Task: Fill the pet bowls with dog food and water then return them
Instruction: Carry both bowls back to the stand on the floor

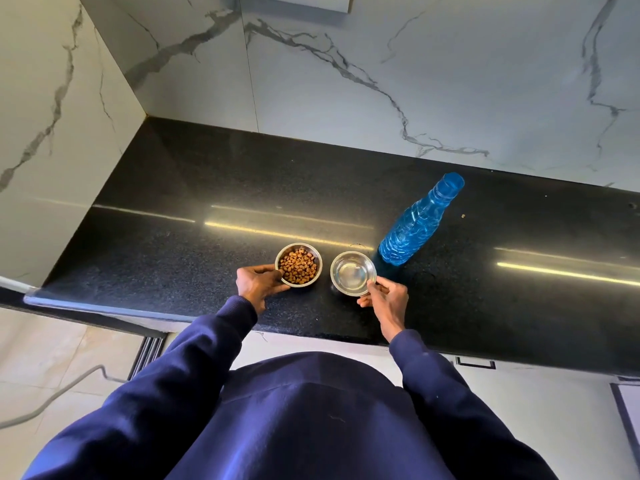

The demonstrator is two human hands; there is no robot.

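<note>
Two hands [258,284] [388,299] grip two steel bowls [311,282] [353,273] beside one bottle [412,228].

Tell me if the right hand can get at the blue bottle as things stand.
Probably yes, but not right away. The right hand is gripping the rim of the water bowl, so it must let go first. The blue bottle stands just beyond that bowl on the counter, with nothing between.

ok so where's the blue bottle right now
In the head view the blue bottle stands on the black counter, right of centre, just behind and to the right of the water bowl that the right hand grips.
</note>
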